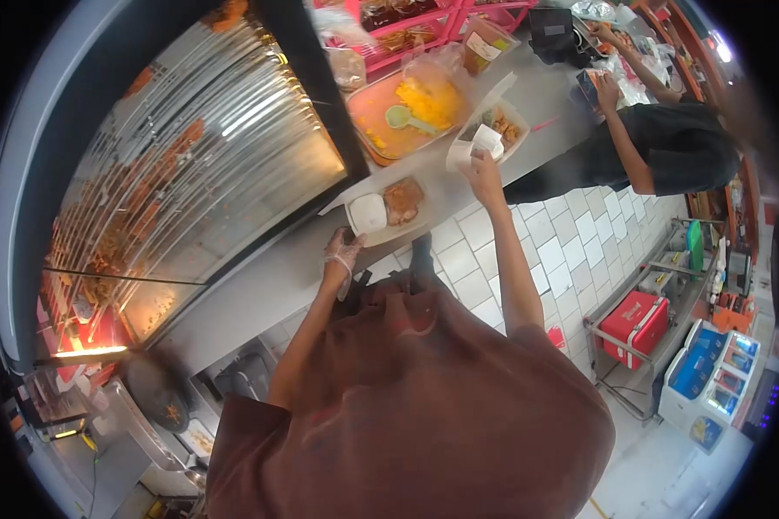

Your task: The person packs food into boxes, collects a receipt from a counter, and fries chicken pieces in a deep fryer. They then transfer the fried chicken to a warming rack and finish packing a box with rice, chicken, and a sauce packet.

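My left hand (pixel 344 253), in a clear plastic glove, grips the near left corner of an open takeaway box (pixel 411 228) on the counter. Inside that box lie a white rounded mound or tub (pixel 368 214) and a brown, fried-looking piece of food (pixel 402 201). Farther right, my bare right hand (pixel 481 164) is closed on a small white paper-like piece (pixel 487 139), held at a second open takeaway box (pixel 521 138). Brown chunks of food (pixel 505 130) show in the second box. The white piece covers part of its contents.
Behind the boxes sits an orange tray (pixel 374 143) with yellow food and a pale green scoop (pixel 400 118). A glass display case (pixel 208 156) borders the counter's left. At right, a person in black (pixel 658 143) stands close, holding a phone (pixel 588 85). Pink baskets (pixel 446 35) stand beyond.
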Demonstrator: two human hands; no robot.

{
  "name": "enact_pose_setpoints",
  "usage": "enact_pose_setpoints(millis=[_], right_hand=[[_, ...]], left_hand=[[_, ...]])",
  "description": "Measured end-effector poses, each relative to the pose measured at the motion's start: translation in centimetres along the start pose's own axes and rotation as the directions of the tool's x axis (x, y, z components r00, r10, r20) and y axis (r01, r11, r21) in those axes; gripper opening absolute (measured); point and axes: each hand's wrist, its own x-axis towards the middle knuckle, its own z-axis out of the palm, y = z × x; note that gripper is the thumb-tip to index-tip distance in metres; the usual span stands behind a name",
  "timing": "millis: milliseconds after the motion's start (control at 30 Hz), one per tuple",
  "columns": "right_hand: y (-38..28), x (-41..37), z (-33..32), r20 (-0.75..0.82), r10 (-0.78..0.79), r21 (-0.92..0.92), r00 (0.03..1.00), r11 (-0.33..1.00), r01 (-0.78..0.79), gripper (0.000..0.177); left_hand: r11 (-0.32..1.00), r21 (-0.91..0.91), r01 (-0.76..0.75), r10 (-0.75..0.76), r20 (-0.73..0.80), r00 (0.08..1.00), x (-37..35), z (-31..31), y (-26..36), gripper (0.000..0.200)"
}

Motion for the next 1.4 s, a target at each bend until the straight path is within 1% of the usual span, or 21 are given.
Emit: enact_pose_setpoints(millis=[67, 133, 167, 233, 333, 400, 467, 500, 600, 733, 800, 833, 933, 1000, 1033, 1133, 1200, 1233, 1267, 1333, 1400], right_hand=[[-0.1, 0.2, -2.9, 0.019, 0.003, 0.120, 1.000, 0.993, -0.005, 0.031], [-0.7, 0.1, -5.6, 0.268, 0.150, 0.501, 0.952, 0.822, -0.270, 0.028], [-1.9, 0.0, -6.7, 0.284, 0.146, 0.499, 0.948, 0.822, -0.276, 0.028], [-4.6, -0.2, -8.1, 0.216, 0.168, 0.743, 0.962, 0.611, -0.274, 0.025], [-4.8, 0.1, -9.1, 0.429, 0.195, 0.781, 0.882, 0.410, -0.471, 0.026], [-5.5, 0.5, -9.6, 0.514, 0.194, 0.752, 0.835, 0.366, -0.548, 0.028], [-6.6, 1.1, -9.9, 0.555, 0.181, 0.776, 0.812, 0.240, -0.583, 0.031], [-8.1, 1.6, -10.1, 0.572, 0.276, 0.743, 0.772, 0.224, -0.631, 0.033], [-10.1, 2.3, -10.9, 0.620, 0.207, 0.730, 0.756, 0.199, -0.654, 0.034], [-12.4, 3.2, -11.7, 0.731, 0.069, 0.676, 0.679, 0.060, -0.734, 0.039], [-13.2, 3.4, -11.8, 0.762, 0.040, 0.646, 0.647, 0.027, -0.763, 0.041], [-13.2, 3.4, -11.6, 0.767, 0.034, 0.641, 0.641, 0.029, -0.767, 0.041], [-13.1, 3.7, -11.1, 0.765, 0.008, 0.642, 0.644, 0.050, -0.765, 0.039], [-12.3, 4.0, -10.7, 0.826, -0.122, 0.536, 0.550, -0.127, -0.834, 0.036], [-12.0, 4.0, -10.4, 0.826, -0.124, 0.536, 0.550, -0.132, -0.834, 0.036], [-11.0, 3.7, -9.1, 0.849, -0.194, 0.437, 0.492, -0.269, -0.859, 0.032], [-10.4, 3.5, -8.1, 0.873, -0.266, 0.317, 0.408, -0.325, -0.891, 0.032], [-10.0, 3.3, -7.3, 0.873, -0.268, 0.316, 0.407, -0.325, -0.892, 0.032], [-9.4, 3.1, -6.3, 0.885, -0.264, 0.273, 0.384, -0.375, -0.886, 0.032], [-8.3, 2.5, -4.0, 0.897, -0.265, 0.224, 0.354, -0.418, -0.881, 0.033], [-7.5, 2.2, -1.2, 0.913, 0.048, 0.399, 0.406, -0.328, -0.857, 0.038]], left_hand=[[0.987, 0.147, -0.058, 0.071, -0.084, 0.994, 2.3, 2.4, -2.7, 0.062], [0.997, 0.056, -0.060, 0.066, -0.110, 0.992, 2.4, 4.8, -1.7, 0.060], [0.999, 0.033, -0.032, 0.036, -0.119, 0.992, 2.2, 5.6, -0.2, 0.060], [0.999, -0.043, -0.016, 0.010, -0.141, 0.990, 1.4, 7.1, 3.0, 0.062], [0.999, 0.017, 0.034, -0.029, -0.237, 0.971, 2.3, 8.6, 1.4, 0.062], [0.998, 0.055, 0.042, -0.023, -0.320, 0.947, 1.5, 9.2, 1.8, 0.062], [0.949, 0.312, 0.052, 0.078, -0.391, 0.917, -0.5, 8.9, 6.6, 0.061], [0.943, 0.334, -0.007, 0.160, -0.434, 0.887, -0.6, 9.0, 6.6, 0.053], [0.983, 0.153, -0.099, 0.165, -0.518, 0.839, -1.8, 9.3, 9.7, 0.041], [0.935, 0.265, -0.237, 0.336, -0.443, 0.831, -4.9, 9.2, 18.1, 0.031], [0.767, 0.442, -0.464, 0.619, -0.320, 0.718, -5.7, 9.2, 21.0, 0.026], [0.770, 0.445, -0.457, 0.615, -0.327, 0.717, -5.8, 9.3, 21.5, 0.026], [0.785, 0.374, -0.493, 0.606, -0.300, 0.737, -5.8, 9.1, 21.8, 0.024], [0.894, -0.160, -0.418, 0.333, -0.388, 0.860, -5.6, 9.2, 20.2, 0.022], [0.896, -0.156, -0.417, 0.333, -0.386, 0.860, -5.6, 9.0, 19.3, 0.022], [0.876, -0.288, -0.388, 0.292, -0.326, 0.899, -6.3, 7.7, 17.3, 0.043], [0.756, -0.614, -0.227, 0.073, -0.265, 0.961, -7.1, 6.9, 16.5, 0.073], [0.747, -0.644, -0.163, 0.044, -0.198, 0.979, -7.5, 6.4, 16.1, 0.092], [0.747, -0.643, -0.166, 0.044, -0.202, 0.979, -7.8, 6.3, 15.8, 0.092], [0.534, -0.835, -0.132, -0.010, -0.163, 0.987, -8.8, 6.3, 16.0, 0.094], [0.487, -0.868, -0.091, -0.066, -0.141, 0.988, -8.7, 5.9, 15.1, 0.096]])
